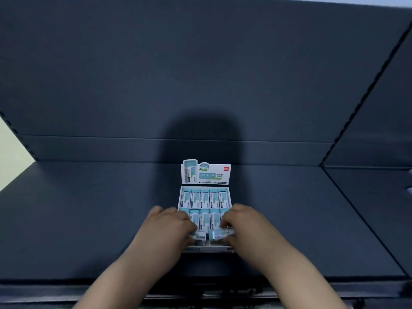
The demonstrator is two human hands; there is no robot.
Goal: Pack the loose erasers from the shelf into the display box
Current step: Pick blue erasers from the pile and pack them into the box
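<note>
A white display box [206, 249] with an upright printed header card [206, 173] stands on the dark shelf [89, 219]. Two rows of teal-and-white erasers [204, 199] fill its back part. My left hand [166, 228] is over the box's front left corner, its fingers curled round one eraser [198, 235]. My right hand [246, 226] is over the front right corner and pinches another eraser [221, 233], held tilted above the front row. Both hands hide part of the box's front.
The shelf's dark back panel [200, 74] rises behind the box. A neighbouring shelf section [379, 208] joins on the right. The shelf's front edge rail [211, 293] runs under my forearms. A pale wall [11, 166] shows at far left.
</note>
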